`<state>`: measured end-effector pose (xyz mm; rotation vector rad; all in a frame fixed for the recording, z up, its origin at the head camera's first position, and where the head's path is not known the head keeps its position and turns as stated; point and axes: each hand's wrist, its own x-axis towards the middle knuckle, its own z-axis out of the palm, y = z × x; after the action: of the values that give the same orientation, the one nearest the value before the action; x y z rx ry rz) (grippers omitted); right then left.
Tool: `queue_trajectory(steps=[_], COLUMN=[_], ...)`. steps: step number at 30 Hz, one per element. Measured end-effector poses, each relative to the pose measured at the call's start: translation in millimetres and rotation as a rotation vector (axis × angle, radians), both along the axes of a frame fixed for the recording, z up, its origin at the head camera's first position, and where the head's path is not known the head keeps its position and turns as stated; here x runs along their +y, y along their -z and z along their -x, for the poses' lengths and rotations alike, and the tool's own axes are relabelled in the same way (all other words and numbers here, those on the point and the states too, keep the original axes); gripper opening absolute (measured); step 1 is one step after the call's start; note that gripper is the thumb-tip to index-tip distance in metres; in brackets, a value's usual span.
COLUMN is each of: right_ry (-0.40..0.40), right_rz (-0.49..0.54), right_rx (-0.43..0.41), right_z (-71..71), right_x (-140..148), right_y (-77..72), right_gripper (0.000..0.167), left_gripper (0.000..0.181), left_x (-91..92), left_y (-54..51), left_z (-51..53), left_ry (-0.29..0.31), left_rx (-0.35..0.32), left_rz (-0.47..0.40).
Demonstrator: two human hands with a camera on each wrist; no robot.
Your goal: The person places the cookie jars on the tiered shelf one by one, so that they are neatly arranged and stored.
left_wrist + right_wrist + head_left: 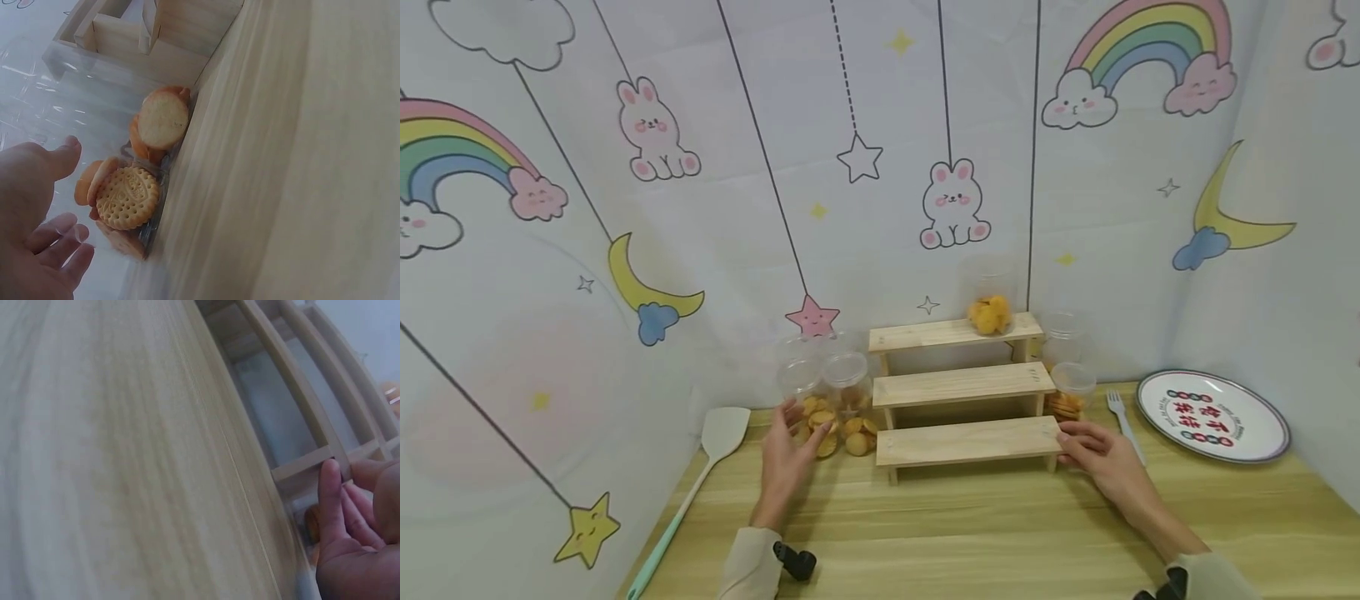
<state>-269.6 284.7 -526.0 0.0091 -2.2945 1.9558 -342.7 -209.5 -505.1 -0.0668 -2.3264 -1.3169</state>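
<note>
My left hand [786, 458] is curled round a clear lidded jar [800, 379] of round biscuits that stands on the table. In the left wrist view the thumb [62, 159] lies on one side of the biscuits [128, 197] and the fingers on the other. A second biscuit jar [847, 392] stands beside it, touching or nearly touching the wooden shelf. My right hand [1105, 462] pinches the right end of the lowest step of the three-step wooden shelf [966, 443]. In the right wrist view a fingertip [331, 472] presses that step's corner.
A jar of orange snacks [990, 315] sits on the top step. More jars [1067, 392] stand right of the shelf, near a fork [1122, 421] and a printed plate [1213, 417]. On the left lies a spatula [700, 479]. A patterned cloth backdrop [880, 233] rises behind.
</note>
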Motion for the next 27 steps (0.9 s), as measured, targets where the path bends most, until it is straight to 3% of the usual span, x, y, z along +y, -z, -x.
queue_trajectory(steps=[11,19,27], right_ry=[-0.001,0.001,-0.002], right_rz=[0.001,-0.001,0.008], right_rx=[0.009,0.005,0.013], right_z=[1.6,0.8,0.7], right_x=[1,1,0], right_y=[1.6,1.7,0.5], right_gripper=[0.056,0.057,0.056], left_gripper=[0.081,0.082,0.082], left_x=[-3.4,-6.6,-2.8], left_y=[-8.7,-31.9,-60.1], left_z=[0.9,-0.8,-11.9], left_ry=[-0.033,-0.040,-0.036], left_rx=[0.021,0.114,0.219], left_rz=[0.026,0.007,-0.087])
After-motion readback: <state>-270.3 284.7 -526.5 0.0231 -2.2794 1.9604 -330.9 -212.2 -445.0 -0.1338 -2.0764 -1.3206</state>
